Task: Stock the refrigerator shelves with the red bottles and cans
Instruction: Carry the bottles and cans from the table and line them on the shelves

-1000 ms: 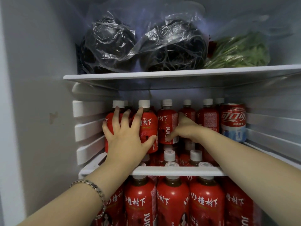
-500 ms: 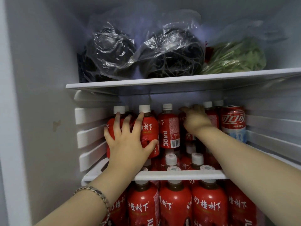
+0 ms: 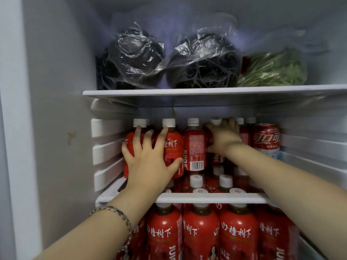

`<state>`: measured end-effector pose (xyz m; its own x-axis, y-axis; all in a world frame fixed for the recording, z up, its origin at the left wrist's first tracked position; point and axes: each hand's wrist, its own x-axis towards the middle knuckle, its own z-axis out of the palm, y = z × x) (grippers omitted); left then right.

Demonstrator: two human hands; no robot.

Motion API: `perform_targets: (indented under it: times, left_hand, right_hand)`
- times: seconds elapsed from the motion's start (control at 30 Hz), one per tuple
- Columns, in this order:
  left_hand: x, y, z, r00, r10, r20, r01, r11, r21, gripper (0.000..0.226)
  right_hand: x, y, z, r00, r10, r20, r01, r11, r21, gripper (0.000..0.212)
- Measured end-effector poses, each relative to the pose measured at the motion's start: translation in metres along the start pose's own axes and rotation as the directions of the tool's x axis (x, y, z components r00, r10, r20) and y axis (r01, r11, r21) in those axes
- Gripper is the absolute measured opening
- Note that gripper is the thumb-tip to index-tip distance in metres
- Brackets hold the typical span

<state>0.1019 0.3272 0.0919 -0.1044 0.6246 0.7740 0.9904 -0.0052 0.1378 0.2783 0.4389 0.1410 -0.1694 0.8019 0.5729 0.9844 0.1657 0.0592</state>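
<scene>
Red bottles point(image 3: 194, 145) stand packed in a row on the middle shelf point(image 3: 206, 197), white caps up. Lower caps of further bottles show in front of them, just behind that shelf's front rim. A red cola can point(image 3: 265, 139) sits at the shelf's right end, just beside the row. Below the shelf, the lower bottles point(image 3: 201, 233) fill the space side by side. Above it lie dark bagged bundles point(image 3: 169, 59) and bagged greens point(image 3: 272, 70).

The left hand point(image 3: 150, 162) lies spread against the 2 leftmost bottles on the shelf, fingers straight, thumb resting at the side of the 2nd. Its grip is released, pressing rather than clasping. The right hand point(image 3: 223, 137) reaches further in, and its grip is curled round the neck of the 4th bottle point(image 3: 215, 121), close under the cap.

The step in hand looks like seating that 4th bottle into the row while the left hand steadies its neighbours. Next, the right hand probably needs to let go gently, so nothing tips, then draw back over the caps near the shelf's front rim. How much room remains behind the row cannot be told.
</scene>
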Motion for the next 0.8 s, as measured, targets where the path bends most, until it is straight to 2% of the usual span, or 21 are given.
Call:
perform_targets:
  times: [0.17,0.3,0.4,0.5,0.57,0.67,0.73,0.8]
  left_hand:
    - [0.0,0.0,0.001,1.0,-0.002,-0.003,0.002,1.0,0.002,0.083]
    - [-0.002,0.004,0.001,1.0,-0.006,0.005,0.006,1.0,0.005,0.083]
    - [-0.002,0.005,0.001,1.0,-0.004,0.005,0.004,1.0,0.007,0.083]
    - [-0.002,0.004,0.001,1.0,-0.002,-0.002,0.002,1.0,0.006,0.083]
    - [-0.003,0.004,0.002,1.0,-0.002,-0.011,0.001,1.0,-0.006,0.083]
    - [-0.004,0.005,0.004,1.0,0.0,-0.023,0.0,1.0,-0.008,0.083]
    - [-0.004,0.006,0.004,0.999,-0.001,-0.034,0.001,1.0,-0.009,0.083]
    - [-0.003,0.006,0.002,1.0,0.003,-0.026,-0.003,1.0,0.008,0.083]
  right_hand:
    - [-0.036,0.007,-0.021,1.0,0.0,-0.021,0.002,0.995,0.099,0.079]
    - [-0.062,0.016,-0.034,0.998,0.059,-0.013,-0.053,0.957,0.284,0.08]
    - [-0.078,0.02,-0.049,1.0,0.022,0.0,-0.02,0.911,0.413,0.084]
    - [-0.088,0.008,-0.061,0.993,-0.122,0.002,0.1,0.823,0.559,0.097]
    - [-0.09,-0.005,-0.059,0.981,-0.195,-0.016,0.161,0.756,0.634,0.112]
    - [-0.084,-0.02,-0.043,0.982,-0.188,0.019,0.101,0.602,0.792,0.129]
    - [-0.075,-0.021,-0.035,0.986,-0.157,0.051,0.028,0.464,0.886,0.119]
    - [-0.067,-0.018,-0.033,0.986,-0.155,0.062,0.006,0.402,0.916,0.099]
